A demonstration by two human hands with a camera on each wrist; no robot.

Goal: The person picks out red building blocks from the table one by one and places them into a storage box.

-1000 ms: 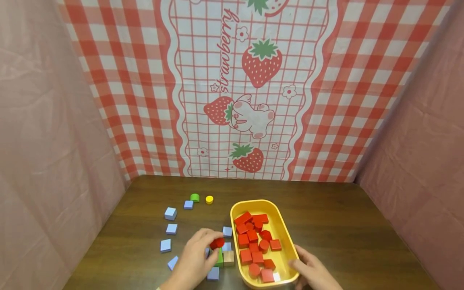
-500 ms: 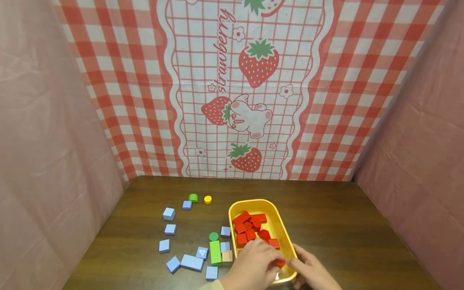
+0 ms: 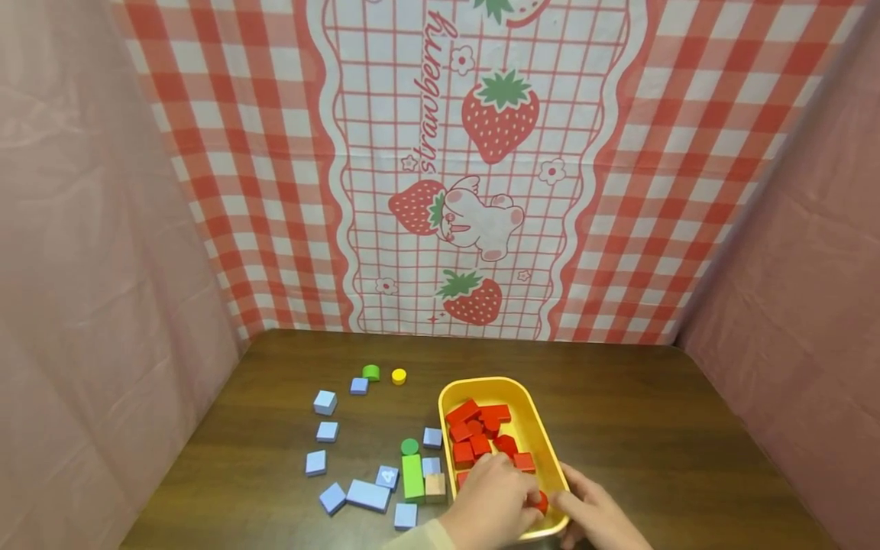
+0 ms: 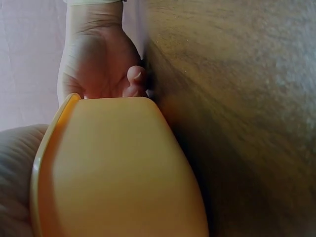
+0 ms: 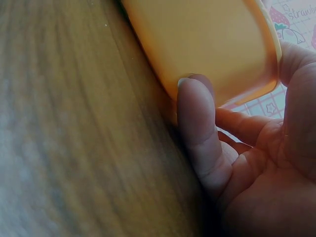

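Note:
In the head view, my left hand (image 3: 496,500) reaches over the near part of a yellow plastic tray (image 3: 539,428). Its fingers pinch a round red block (image 3: 541,502), partly covered by the fingertips. More red blocks (image 3: 464,454) lie in the tray's far half; those under the hand are hidden. My right hand (image 3: 596,508) grips the tray at its near right corner. From the right wrist, the right hand (image 5: 256,163) shows with one digit against the tray's outer wall (image 5: 212,44). In the left wrist view, the tray's outer wall (image 4: 118,163) hides the blocks.
Left of the tray lie several blue blocks (image 3: 368,496), a long green block (image 3: 412,477), a green round block (image 3: 409,447) and a plain wooden block (image 3: 435,487). Farther back sit a yellow round block (image 3: 399,376) and a green arched block (image 3: 371,373). A checked cloth (image 3: 275,191) hangs behind the table.
My left hand has carried the round red block from over the green blocks rightward into the tray, then slightly farther right. The right hand keeps its hold on the tray.

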